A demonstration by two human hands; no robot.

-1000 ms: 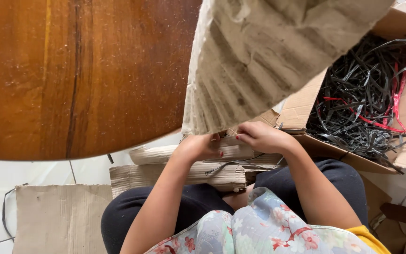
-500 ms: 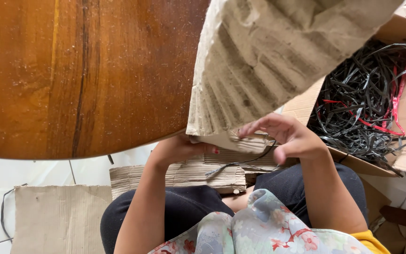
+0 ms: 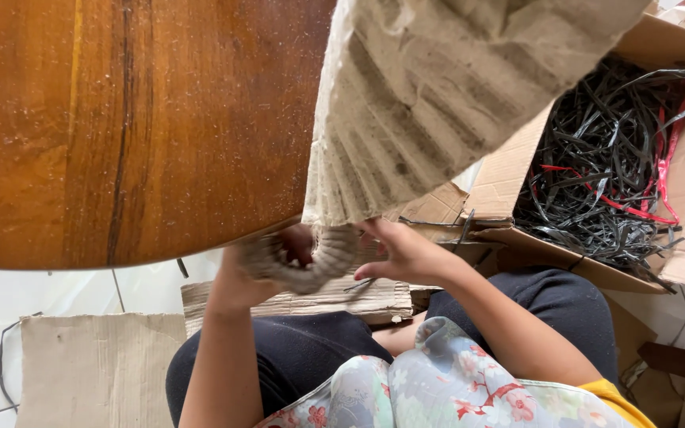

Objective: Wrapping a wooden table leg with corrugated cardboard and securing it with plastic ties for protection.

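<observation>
Head view, the only one here: the person is sitting at the edge of a round wooden table (image 3: 136,127) and rolling up the bottom end of a long sheet of ribbed corrugated cardboard (image 3: 453,95) that is hanging down over the table edge toward their lap. The left hand (image 3: 251,265) is curling around the rolled end (image 3: 319,257), fingers wrapped on it, so that one is gripping the roll. The right hand (image 3: 406,254) is sitting just beside the roll with fingers spread, palm open, touching the sheet's edge more than clamping anything.

My take on doing this bit well: I'd be keeping the roll tight and square to the ribs, letting the open hand feed and steady the sheet while the closed one is turning, otherwise the roll is probably going to cone off to one side.

Counting stuff: one hanging sheet, one roll forming at its end, two hands. One open cardboard box (image 3: 509,170) on the right, holding a tangle of black plastic strips (image 3: 596,166) with a few red strips (image 3: 663,170) mixed in, too many to count. One stack of folded cardboard (image 3: 358,299) lying on the lap, under the roll, and one flat cardboard piece (image 3: 97,368) lying on the white floor at lower left
</observation>
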